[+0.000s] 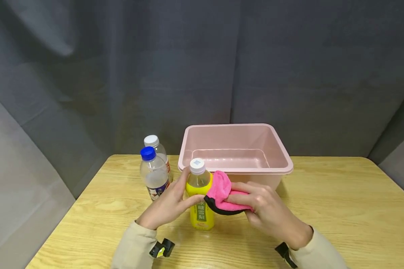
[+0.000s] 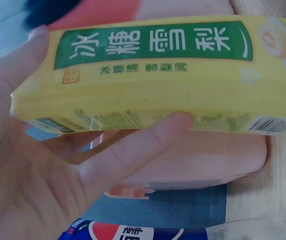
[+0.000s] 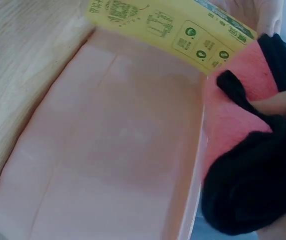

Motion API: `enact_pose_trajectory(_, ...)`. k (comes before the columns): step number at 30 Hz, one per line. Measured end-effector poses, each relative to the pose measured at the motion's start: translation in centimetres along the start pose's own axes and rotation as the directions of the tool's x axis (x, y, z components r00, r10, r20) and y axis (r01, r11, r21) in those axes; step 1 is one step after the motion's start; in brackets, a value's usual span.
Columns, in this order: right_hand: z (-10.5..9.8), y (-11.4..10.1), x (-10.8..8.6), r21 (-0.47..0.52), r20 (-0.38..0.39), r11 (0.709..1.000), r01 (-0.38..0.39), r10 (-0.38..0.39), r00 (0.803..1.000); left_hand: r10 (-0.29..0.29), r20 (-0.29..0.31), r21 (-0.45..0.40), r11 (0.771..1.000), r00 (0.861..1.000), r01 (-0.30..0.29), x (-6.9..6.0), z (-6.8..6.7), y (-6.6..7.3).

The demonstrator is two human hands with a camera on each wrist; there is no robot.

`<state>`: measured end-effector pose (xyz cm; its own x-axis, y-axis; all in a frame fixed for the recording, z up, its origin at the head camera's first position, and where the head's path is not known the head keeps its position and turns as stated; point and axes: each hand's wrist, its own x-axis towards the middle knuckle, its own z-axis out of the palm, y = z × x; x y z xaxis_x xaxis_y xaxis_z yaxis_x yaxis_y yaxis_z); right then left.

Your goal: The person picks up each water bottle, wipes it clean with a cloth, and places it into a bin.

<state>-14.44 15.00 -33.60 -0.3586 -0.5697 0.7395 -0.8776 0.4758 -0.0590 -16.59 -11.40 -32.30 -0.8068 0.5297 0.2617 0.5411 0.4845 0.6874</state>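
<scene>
Beige sleeves point(image 1: 132, 246) are leading into the head view, where the left hand point(image 1: 168, 206) is gripping a yellow-labelled, white-capped plastic bottle point(image 1: 202, 218) in front of a pink plastic tub point(image 1: 229, 138); the right hand point(image 1: 272, 213) is pinching a pink plush cloth with black trim point(image 1: 223, 192) against the bottle's side. In the left wrist view, thumb and fingers are spanning the label; bracing firmly would probably help. In the right wrist view, the cloth is bunching, so flattening it seems wise. Pale wood-grain tabletop point(image 1: 330, 201) is supporting the tub; dark grey curtains point(image 1: 175, 63) are hanging behind.
</scene>
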Motion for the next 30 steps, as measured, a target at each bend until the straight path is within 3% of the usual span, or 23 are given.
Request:
enact_pose_trajectory(2,0.5,0.0,-0.3,-0.025,0.087,1.0,-0.005,0.007,0.996,-0.006,-0.008,0.0,1.0,1.0,0.006,-0.1,-0.1,0.0)
enact_pose_trajectory(4,1.4,-0.1,-0.4,-0.047,0.201,0.999,-0.009,0.019,0.979,-0.021,-0.027,0.009,1.0,0.999,0.021,-0.4,-0.3,0.0)
enact_pose_trajectory(6,2.4,-0.2,-0.6,-0.058,0.318,0.998,-0.004,0.023,0.948,-0.036,-0.042,0.022,0.999,0.998,0.037,-0.7,-0.5,0.0)
enact_pose_trajectory(9,3.5,-0.5,-0.8,-0.074,0.471,0.997,0.004,0.031,0.881,-0.051,-0.042,0.037,0.998,0.998,0.053,-1.1,-0.7,0.0)
enact_pose_trajectory(12,4.0,-0.7,-1.1,-0.092,0.543,0.996,0.012,0.04,0.839,-0.051,-0.032,0.044,0.998,0.998,0.052,-1.2,-0.7,0.0)
enact_pose_trajectory(14,4.0,-0.7,-1.3,-0.087,0.555,0.996,0.003,0.046,0.83,-0.054,-0.033,0.053,0.997,0.998,0.056,-1.2,-0.7,0.0)
enact_pose_trajectory(17,3.7,-0.5,-1.1,-0.066,0.548,0.998,-0.025,0.057,0.834,-0.061,-0.035,0.056,0.996,0.998,0.063,-1.1,-0.7,0.1)
enact_pose_trajectory(20,3.3,-0.4,-0.7,-0.037,0.494,0.998,-0.053,0.064,0.867,-0.068,-0.03,0.054,0.996,0.997,0.07,-1.1,-0.7,0.1)
enact_pose_trajectory(25,2.7,-0.5,0.1,0.029,0.28,0.994,-0.107,0.095,0.955,-0.067,-0.014,0.048,0.997,0.998,0.068,-1.1,-0.7,0.3)
enact_pose_trajectory(27,2.5,-0.7,0.4,0.077,0.188,0.989,-0.129,0.113,0.976,-0.068,-0.015,0.045,0.997,0.998,0.068,-1.1,-0.7,0.2)
enact_pose_trajectory(30,2.5,-1.2,0.8,0.17,0.054,0.973,-0.158,0.151,0.987,-0.068,-0.018,0.029,0.997,0.997,0.069,-1.2,-0.7,0.1)
